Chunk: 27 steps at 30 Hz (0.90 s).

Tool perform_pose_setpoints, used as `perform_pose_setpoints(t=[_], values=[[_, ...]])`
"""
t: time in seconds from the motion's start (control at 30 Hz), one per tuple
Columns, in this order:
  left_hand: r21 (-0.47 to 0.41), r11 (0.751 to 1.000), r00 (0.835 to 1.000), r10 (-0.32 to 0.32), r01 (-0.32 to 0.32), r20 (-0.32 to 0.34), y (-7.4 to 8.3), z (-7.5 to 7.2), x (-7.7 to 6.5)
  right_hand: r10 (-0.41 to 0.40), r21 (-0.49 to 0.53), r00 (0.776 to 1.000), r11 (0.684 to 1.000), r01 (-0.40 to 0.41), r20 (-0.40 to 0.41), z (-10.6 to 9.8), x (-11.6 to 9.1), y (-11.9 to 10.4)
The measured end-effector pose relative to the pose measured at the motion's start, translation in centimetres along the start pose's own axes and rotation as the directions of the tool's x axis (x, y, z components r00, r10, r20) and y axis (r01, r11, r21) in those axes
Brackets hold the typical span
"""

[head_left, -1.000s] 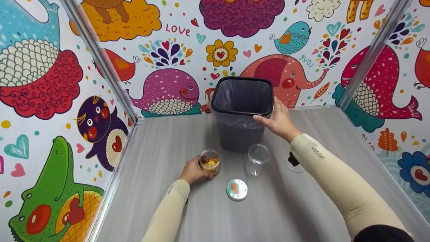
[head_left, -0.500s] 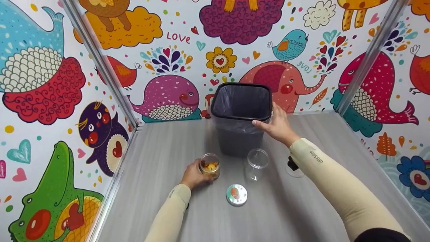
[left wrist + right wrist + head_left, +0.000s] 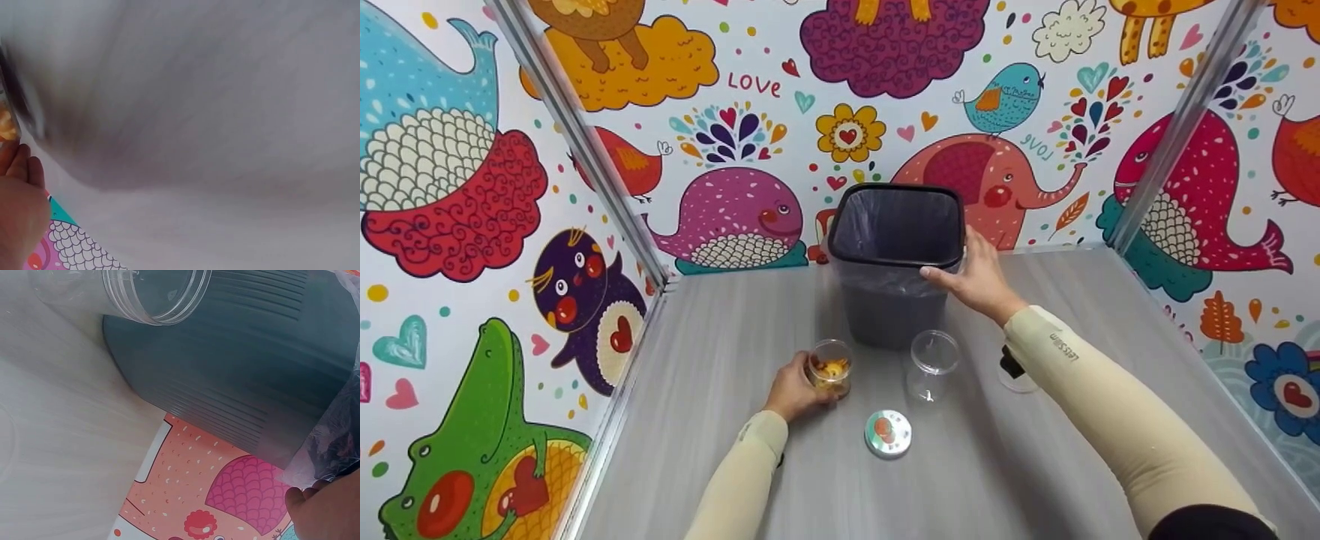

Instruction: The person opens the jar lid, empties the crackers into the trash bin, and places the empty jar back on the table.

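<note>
My left hand (image 3: 795, 388) grips a small clear jar (image 3: 830, 369) without a lid, with yellow-orange pieces inside. In the left wrist view, only part of the fingers and a corner of the jar with its pieces (image 3: 7, 125) show at the left edge. My right hand (image 3: 979, 276) holds the black rim of a grey trash bin (image 3: 892, 311) at its right front corner, thumb over the front edge. A transparent bag lines the bin. Between the hands, an open clear jar (image 3: 934, 367) stands in front of the bin; nothing shows inside it.
A round lid (image 3: 888, 433) with a green and orange print lies on the grey table (image 3: 697, 337) near the front. Beside my right forearm is a clear disc (image 3: 1021, 384) with a black item (image 3: 1011, 364), partly hidden. Printed walls with metal posts enclose the table.
The head view has shifted slightly, so the things on the table appear a little lower. Both hands keep their holds on the jar and the bin rim.
</note>
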State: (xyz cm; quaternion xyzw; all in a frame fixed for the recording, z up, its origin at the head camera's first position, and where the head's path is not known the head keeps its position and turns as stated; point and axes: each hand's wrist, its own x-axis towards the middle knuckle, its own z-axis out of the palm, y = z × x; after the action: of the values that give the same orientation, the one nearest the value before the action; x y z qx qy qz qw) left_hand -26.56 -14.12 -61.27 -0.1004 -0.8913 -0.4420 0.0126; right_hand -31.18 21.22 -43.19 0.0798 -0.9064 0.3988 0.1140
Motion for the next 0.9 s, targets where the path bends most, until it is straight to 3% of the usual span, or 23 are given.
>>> perform_pose_setpoints(t=[0.3,0.47,0.67,0.8,0.9], values=[[-0.013,1.000,1.000,0.012,-0.012,0.003,0.1,0.1,0.0,0.012,-0.003,1.000,1.000,-0.012,0.010,0.0,0.1,0.0],[-0.043,0.999,0.999,0.018,-0.019,-0.041,0.3,-0.5,0.0,0.010,-0.002,1.000,1.000,-0.009,0.006,0.1,0.0,0.1],[-0.053,0.997,0.991,-0.058,0.051,-0.123,1.7,-3.4,1.0,0.002,0.000,1.000,1.000,-0.002,0.005,0.1,0.0,-0.1],[-0.058,0.994,0.975,-0.099,0.089,-0.200,3.8,-6.3,2.4,0.023,-0.007,1.000,1.000,-0.023,0.021,0.0,0.0,-0.2],[-0.044,0.995,0.961,-0.097,0.088,-0.259,5.7,-8.4,3.5,0.044,-0.021,0.998,0.999,-0.043,0.043,-0.1,-0.1,-0.2]])
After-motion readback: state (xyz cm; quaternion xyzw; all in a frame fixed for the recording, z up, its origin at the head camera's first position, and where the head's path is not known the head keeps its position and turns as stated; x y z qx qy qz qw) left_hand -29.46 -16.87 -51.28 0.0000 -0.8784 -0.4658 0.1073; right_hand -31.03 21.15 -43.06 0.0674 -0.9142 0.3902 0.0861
